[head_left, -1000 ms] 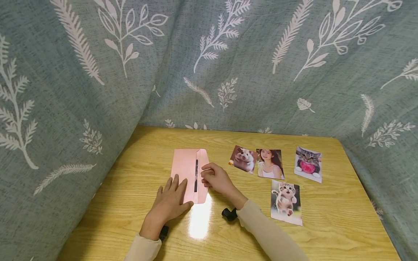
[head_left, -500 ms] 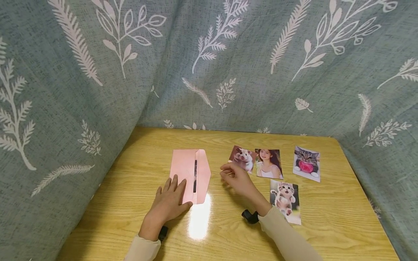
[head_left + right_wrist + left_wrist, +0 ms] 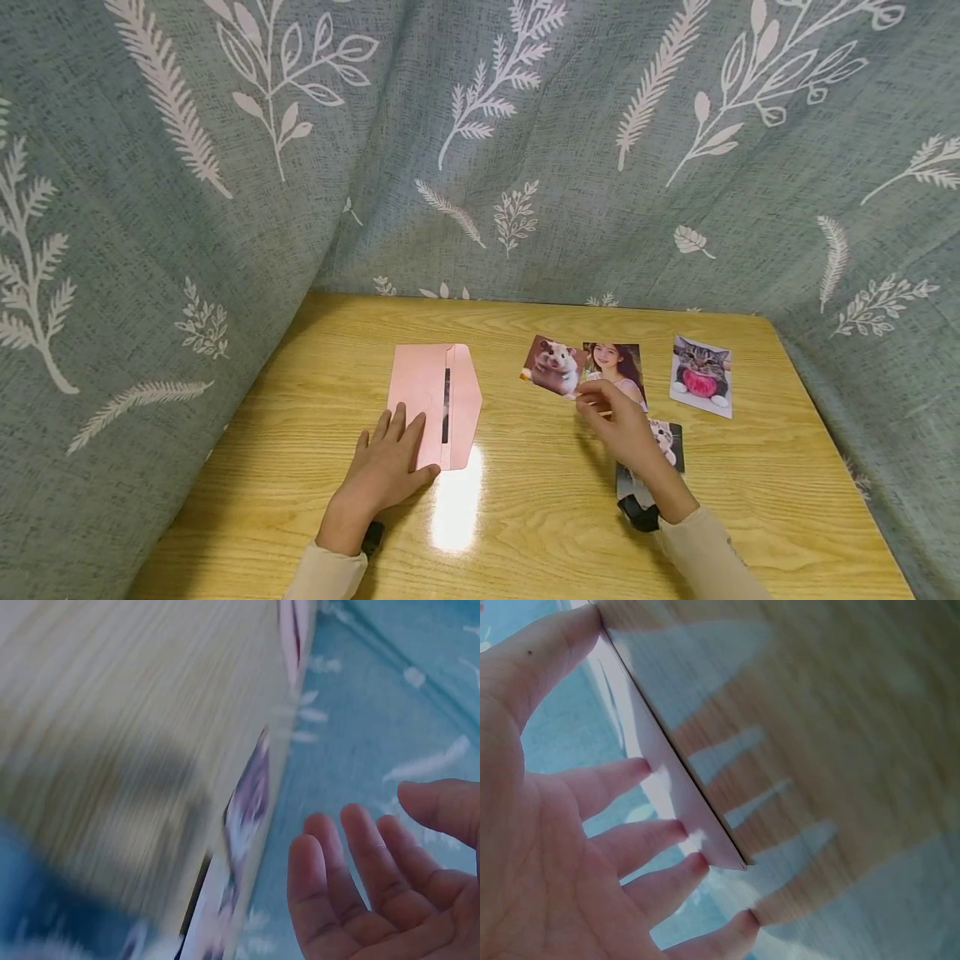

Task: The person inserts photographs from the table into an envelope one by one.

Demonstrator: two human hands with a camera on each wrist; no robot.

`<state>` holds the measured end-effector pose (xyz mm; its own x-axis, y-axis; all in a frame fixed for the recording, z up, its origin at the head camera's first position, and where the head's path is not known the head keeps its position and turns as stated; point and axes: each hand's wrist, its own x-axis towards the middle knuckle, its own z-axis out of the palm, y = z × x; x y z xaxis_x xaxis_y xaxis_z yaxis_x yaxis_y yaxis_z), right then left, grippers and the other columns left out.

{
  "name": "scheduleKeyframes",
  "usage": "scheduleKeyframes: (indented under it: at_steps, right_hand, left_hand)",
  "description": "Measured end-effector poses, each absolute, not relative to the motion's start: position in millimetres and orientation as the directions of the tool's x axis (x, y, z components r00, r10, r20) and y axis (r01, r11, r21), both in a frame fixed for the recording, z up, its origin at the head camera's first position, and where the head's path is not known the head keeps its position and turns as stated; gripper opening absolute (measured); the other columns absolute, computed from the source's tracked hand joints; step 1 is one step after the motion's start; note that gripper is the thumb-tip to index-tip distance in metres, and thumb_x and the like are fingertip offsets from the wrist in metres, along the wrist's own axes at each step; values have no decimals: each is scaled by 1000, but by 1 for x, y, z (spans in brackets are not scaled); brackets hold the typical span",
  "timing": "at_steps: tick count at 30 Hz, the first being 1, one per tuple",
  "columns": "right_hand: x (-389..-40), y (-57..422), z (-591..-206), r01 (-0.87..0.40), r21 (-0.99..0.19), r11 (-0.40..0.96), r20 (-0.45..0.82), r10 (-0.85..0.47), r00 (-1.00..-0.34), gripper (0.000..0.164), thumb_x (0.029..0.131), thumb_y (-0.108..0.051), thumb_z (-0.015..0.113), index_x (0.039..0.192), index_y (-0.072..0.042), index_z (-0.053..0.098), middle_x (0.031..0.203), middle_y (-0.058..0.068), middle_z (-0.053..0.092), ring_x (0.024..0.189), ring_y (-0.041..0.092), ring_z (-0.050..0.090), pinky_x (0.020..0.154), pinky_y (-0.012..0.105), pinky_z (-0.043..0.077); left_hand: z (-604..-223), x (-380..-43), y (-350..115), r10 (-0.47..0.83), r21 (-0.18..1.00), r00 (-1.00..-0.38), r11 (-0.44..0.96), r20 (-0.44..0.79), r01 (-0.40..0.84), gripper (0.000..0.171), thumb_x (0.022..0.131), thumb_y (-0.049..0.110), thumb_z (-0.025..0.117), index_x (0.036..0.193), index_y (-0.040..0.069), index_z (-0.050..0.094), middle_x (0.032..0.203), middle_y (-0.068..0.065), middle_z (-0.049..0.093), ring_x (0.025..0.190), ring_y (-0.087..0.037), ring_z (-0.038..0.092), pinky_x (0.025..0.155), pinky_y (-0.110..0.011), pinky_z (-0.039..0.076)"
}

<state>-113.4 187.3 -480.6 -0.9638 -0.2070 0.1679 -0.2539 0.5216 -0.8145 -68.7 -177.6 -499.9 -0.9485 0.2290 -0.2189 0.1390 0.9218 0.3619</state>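
A pink envelope (image 3: 418,367) lies on the table with its flap unfolded to the right; a dark strip of a picture shows in its slot. My left hand (image 3: 384,467) rests on its lower left part, fingers spread straight, and in the left wrist view the fingertips touch the envelope (image 3: 667,772). My right hand (image 3: 626,425) hovers over the photos, holding nothing, its fingers loosely bent in the right wrist view. It overlaps the kitten photo (image 3: 672,442) and the lower edge of the portrait photo (image 3: 611,358). Left of it lies the hamster photo (image 3: 555,365).
A photo of a cat with a pink ball (image 3: 701,377) lies farther right. The wooden table (image 3: 517,533) is backed and flanked by a green leaf-patterned curtain (image 3: 420,125). Bright glare lies on the table below the envelope.
My right hand has left the envelope's flap and moved right, past the hamster photo, to over the portrait and kitten photos. The left hand stays on the envelope.
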Motion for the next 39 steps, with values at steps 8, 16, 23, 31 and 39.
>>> scheduleKeyframes:
  at_steps: [8,16,23,31,39]
  right_hand:
    - [-102,230,-483,-210,-732,648,161,-135,-978,25,98,-6,65,122,0,62,110,15,69,98,31,68,78,42,57]
    - [-94,273,-487,-190,-634,749,159,-115,-981,33,98,-7,65,127,6,58,121,26,61,107,44,60,84,57,52]
    - [-88,299,-490,-176,-522,834,103,-143,-984,53,91,-11,73,134,12,51,128,39,51,120,57,44,95,71,36]
    - [-80,310,-499,-112,-435,893,-43,-144,-989,76,90,-34,77,141,12,43,134,41,42,119,66,37,92,76,34]
    - [-80,311,-505,-95,-392,915,-65,-130,-989,83,88,-43,76,141,12,43,134,39,42,118,64,38,89,75,35]
  left_hand:
    - [-499,-68,-179,234,372,-948,917,-213,143,85,92,48,69,157,9,33,162,-26,15,147,-47,13,109,-73,16]
    - [-499,-67,-181,234,366,-950,919,-207,147,84,92,48,69,157,9,33,162,-26,15,147,-47,12,109,-73,16]
    - [-500,-67,-180,236,367,-951,918,-200,151,85,92,49,69,157,9,33,161,-26,16,147,-47,13,109,-73,16]
    - [-498,-66,-179,241,371,-950,916,-197,156,83,92,48,69,156,8,34,161,-28,18,147,-48,15,108,-73,17]
    - [-497,-66,-178,240,369,-949,917,-204,153,82,93,47,69,156,8,35,161,-27,18,147,-48,15,109,-73,17]
